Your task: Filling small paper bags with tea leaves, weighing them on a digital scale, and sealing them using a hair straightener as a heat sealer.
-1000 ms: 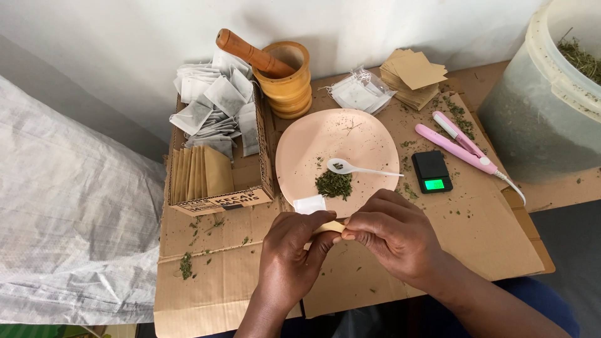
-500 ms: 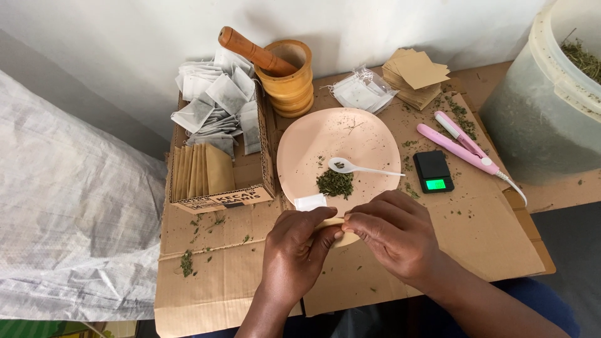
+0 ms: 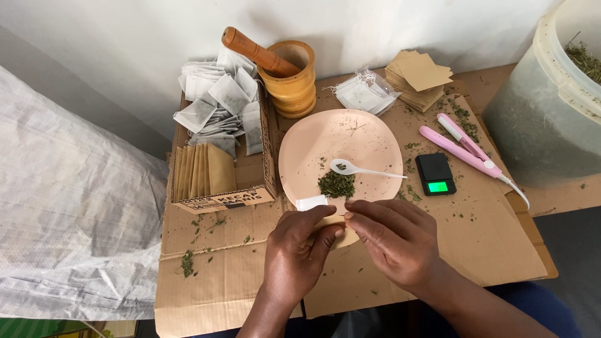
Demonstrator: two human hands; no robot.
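While both hands pinched one tan pouch — left hand, right hand — over plate rim, a slip risked spilling herbs.

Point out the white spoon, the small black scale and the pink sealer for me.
white spoon (image 3: 344, 166), head view, on its bowl.
black scale (image 3: 434, 171), head view, on its top plate.
pink sealer (image 3: 460, 148), head view, on its lower arm.

Bare hands, forearms, no sleeves (blue garment below).
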